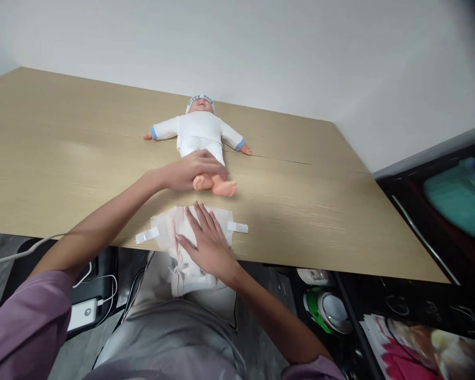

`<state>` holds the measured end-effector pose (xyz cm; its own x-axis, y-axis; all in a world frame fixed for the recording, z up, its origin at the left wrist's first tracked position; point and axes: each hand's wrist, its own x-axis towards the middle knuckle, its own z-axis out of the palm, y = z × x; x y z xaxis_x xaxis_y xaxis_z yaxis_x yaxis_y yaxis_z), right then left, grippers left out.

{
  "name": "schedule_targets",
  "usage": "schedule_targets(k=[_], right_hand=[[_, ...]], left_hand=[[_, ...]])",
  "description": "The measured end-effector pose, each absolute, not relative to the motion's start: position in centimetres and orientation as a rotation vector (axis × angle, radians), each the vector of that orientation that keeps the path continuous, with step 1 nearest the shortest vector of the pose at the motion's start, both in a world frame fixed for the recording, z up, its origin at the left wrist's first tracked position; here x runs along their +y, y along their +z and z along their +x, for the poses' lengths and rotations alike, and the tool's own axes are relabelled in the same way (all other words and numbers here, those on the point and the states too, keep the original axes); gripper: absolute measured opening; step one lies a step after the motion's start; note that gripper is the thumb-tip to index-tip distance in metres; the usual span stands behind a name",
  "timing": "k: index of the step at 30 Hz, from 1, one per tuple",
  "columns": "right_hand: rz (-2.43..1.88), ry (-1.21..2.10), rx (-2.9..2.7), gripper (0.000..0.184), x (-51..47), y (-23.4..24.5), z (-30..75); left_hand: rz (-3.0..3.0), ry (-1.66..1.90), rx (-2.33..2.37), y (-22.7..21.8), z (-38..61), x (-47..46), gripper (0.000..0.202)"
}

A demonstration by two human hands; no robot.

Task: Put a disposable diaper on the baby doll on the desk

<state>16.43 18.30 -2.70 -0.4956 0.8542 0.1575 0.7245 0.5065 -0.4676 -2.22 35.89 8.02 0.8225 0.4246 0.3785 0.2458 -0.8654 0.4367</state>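
A baby doll (pixel 200 128) in a white suit with blue cuffs and a lettered white cap lies on its back on the table, arms spread. My left hand (pixel 196 168) is wrapped over the doll's lower legs, just above its bare feet. Nearer to me, a white diaper (pixel 186 232) is unfolded, its two side tabs stretched out. The front part of the diaper hangs over the table's edge. My right hand (pixel 208 240) rests flat on the diaper with its fingers spread.
The wooden table (pixel 301 211) meets a pale wall (pixel 261 53) at the back. Below its front edge lie a white power bank (pixel 82 314) with a cable, and a jar with a green band (pixel 328 309) on a dark shelf. A teal item (pixel 461 198) stands at the right.
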Motion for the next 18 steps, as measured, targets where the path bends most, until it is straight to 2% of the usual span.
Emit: schedule_targets(k=[9,13,18], right_hand=[[-1.301,0.481,-2.464,0.083,28.1,-3.1,14.3],[-1.333,0.433,-2.464,0.082,34.5,-3.5,12.7],[-1.384,0.358,-2.447,0.085,43.5,-3.4,11.4]], left_hand=[[2.230,0.913,0.686,16.6,-2.3,38.5,0.050],[2.241,0.975,0.677,17.8,-3.2,39.3,0.042],[2.263,1.001,0.649,17.9,-3.9,39.5,0.044]])
